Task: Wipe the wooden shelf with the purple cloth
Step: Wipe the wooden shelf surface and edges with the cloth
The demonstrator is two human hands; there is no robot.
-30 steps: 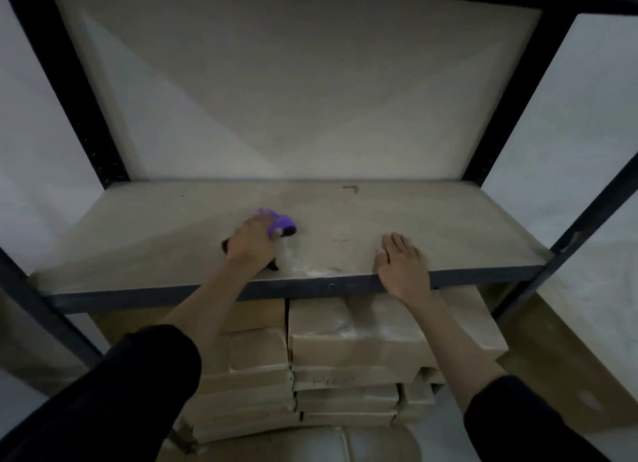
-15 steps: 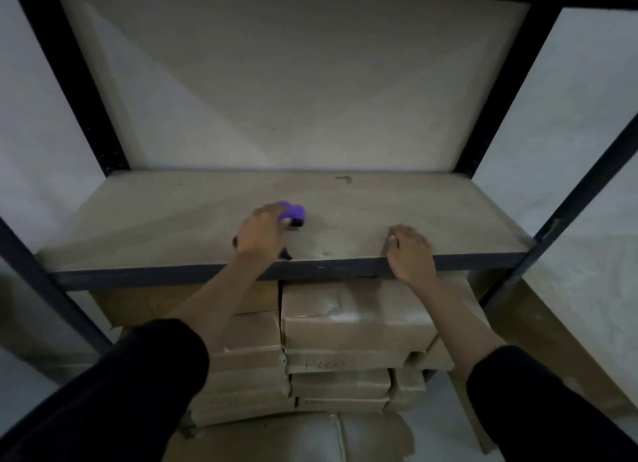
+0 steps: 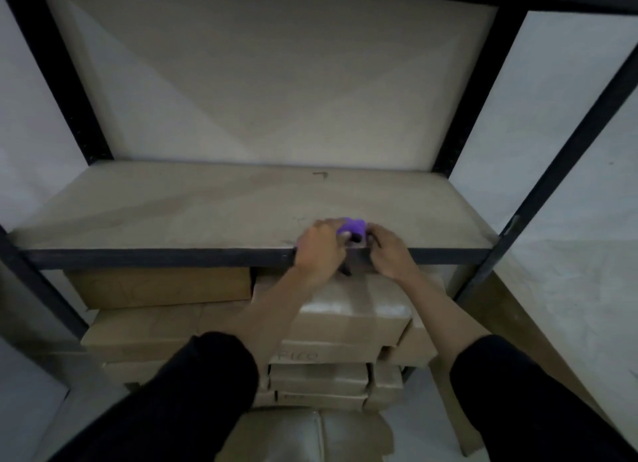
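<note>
A person's two bare hands meet at the front edge of a wooden shelf [image 3: 207, 209], a flat, matte, pale-brown board with faint scuffs and a small dark mark near its back. The left hand [image 3: 319, 249] is curled around a bunched purple cloth [image 3: 352, 229], whose soft, crumpled folds bulge out between the fingers; a darker part of the cloth hangs over the shelf's dark front lip. The right hand [image 3: 390, 254] is cupped against the cloth from the other side, fingers bent and touching it, though how firmly it grips cannot be told in the dim, slightly blurred view. Both forearms are bare, ending in black sleeves [image 3: 207, 385].

The board sits in a dark metal frame [image 3: 569, 144] of thin, straight uprights, with a plain, pale back panel [image 3: 262, 81] behind it that shows faint diagonal creases. White, sheet-like walls [image 3: 552, 99] lie to either side.

Beneath the shelf, the lower bay holds stacked parcels [image 3: 348, 309] wrapped in wrinkled brown paper, rectangular and laid flat in several layers; one bears faint handwriting that is too blurred to read. To their left lies a smoother, darker-brown cardboard box [image 3: 162, 287], resting on more wrapped parcels. At the bottom centre, a glossy, padded, tan surface [image 3: 310, 434] with a seam down its middle sits in front of the stack.
</note>
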